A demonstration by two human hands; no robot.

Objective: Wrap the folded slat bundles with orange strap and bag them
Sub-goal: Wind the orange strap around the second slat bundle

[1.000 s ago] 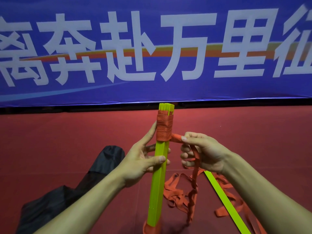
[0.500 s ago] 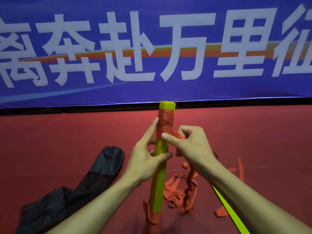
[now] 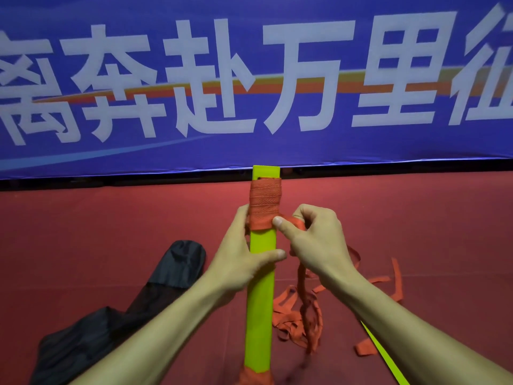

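A bundle of folded yellow-green slats (image 3: pixel 261 307) stands upright in the middle of the view. Orange strap (image 3: pixel 265 202) is wound several times around its upper end, and more orange wrap shows at its foot. My left hand (image 3: pixel 241 259) grips the bundle just below the wrap, thumb across the front. My right hand (image 3: pixel 313 243) pinches the strap's running part against the bundle's right side at the lowest turn. The loose strap (image 3: pixel 302 315) hangs from that hand and piles on the floor.
A black bag (image 3: pixel 111 312) lies limp on the red carpet (image 3: pixel 111 223) to the left. A single yellow-green slat (image 3: pixel 384 359) runs along the floor under my right forearm. A blue banner (image 3: pixel 249 79) with white characters closes off the back.
The bundle has turned so its broad face now faces me. My right hand brought the strap around and in against the bundle's right side. The loose strap shifted with it.
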